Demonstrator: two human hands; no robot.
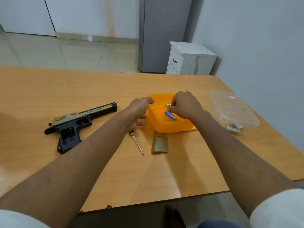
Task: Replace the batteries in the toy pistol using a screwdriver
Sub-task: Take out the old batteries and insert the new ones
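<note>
Smooth wood-grain table (65, 89), translucent orange plastic tub (174, 127), shiny metal screwdriver shaft (138, 145)

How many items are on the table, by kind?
Toy pistol: 1
Screwdriver: 1
Grip cover: 1
Orange container: 1
Clear lid: 1
Batteries in container: 2 (blue, white)
White batteries by lid: at least 2
Total: at least 9

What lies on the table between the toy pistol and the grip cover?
In the head view, the screwdriver lies between the toy pistol and the grip cover, and the left hand's forearm crosses that stretch above the table.
</note>
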